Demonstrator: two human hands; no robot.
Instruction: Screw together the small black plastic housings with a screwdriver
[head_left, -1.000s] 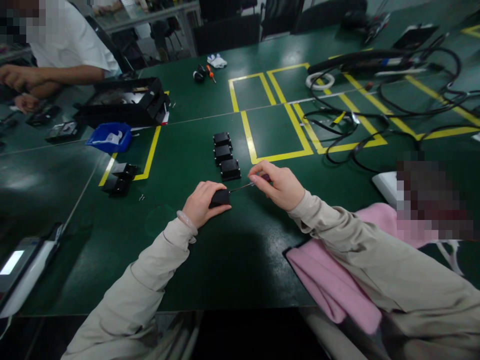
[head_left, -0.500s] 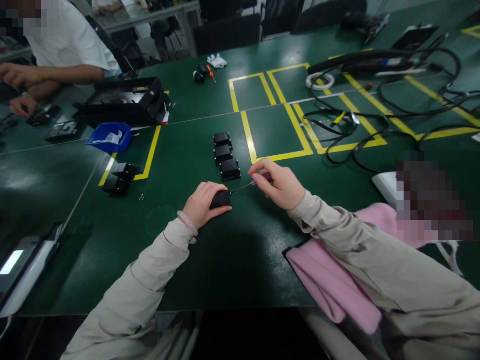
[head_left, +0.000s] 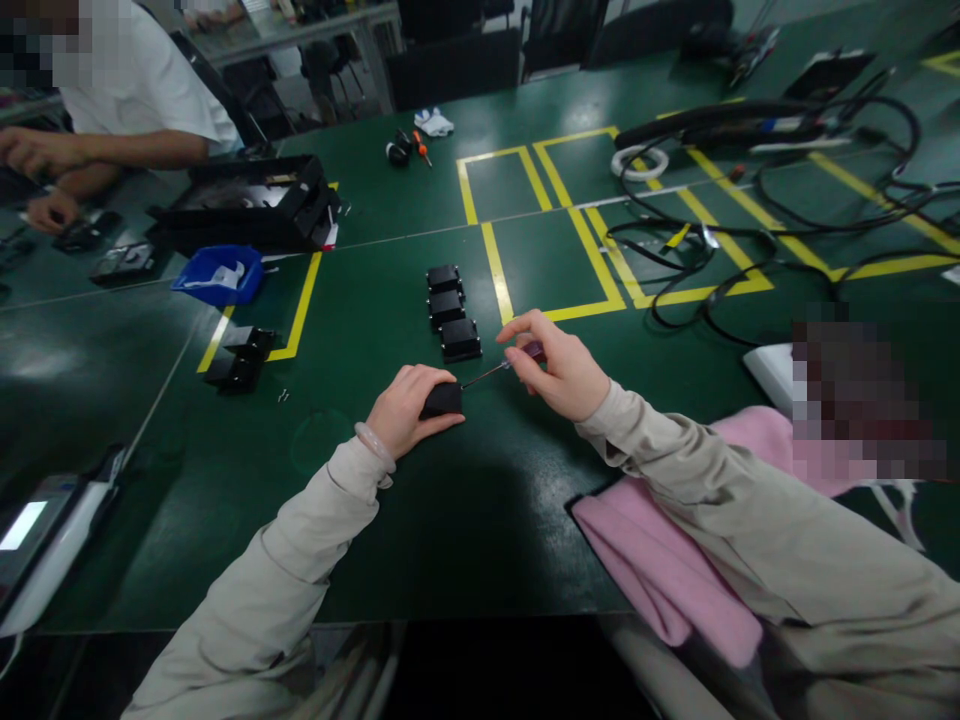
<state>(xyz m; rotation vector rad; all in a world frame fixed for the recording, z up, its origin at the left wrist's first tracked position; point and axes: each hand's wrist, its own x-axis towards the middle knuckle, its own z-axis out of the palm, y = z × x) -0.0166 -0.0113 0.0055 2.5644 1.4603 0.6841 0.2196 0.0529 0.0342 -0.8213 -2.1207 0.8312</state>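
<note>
My left hand [head_left: 405, 408] grips a small black block [head_left: 443, 400] on the green table [head_left: 450, 540], thumb and fingers on opposite sides. A screwdriver [head_left: 534, 351] with a dark red handle is held in my right hand [head_left: 559, 365]; its thin shaft points left, and the tip meets the block's right edge. Just beyond, three similar black blocks [head_left: 460, 338] stand in a row. Two more dark blocks [head_left: 232, 372] sit to the left, near a few tiny screws [head_left: 283, 396].
A blue tray [head_left: 219, 275] and a large black housing [head_left: 247, 205] are at the left, near a person in white [head_left: 142, 80]. Black cables [head_left: 705, 260] spread across the right. Pink cloth [head_left: 667, 570] lies under my right forearm. A device with a screen [head_left: 45, 530] is at the left edge.
My right hand and the screwdriver handle have shifted very slightly. My left hand and the block stay in place.
</note>
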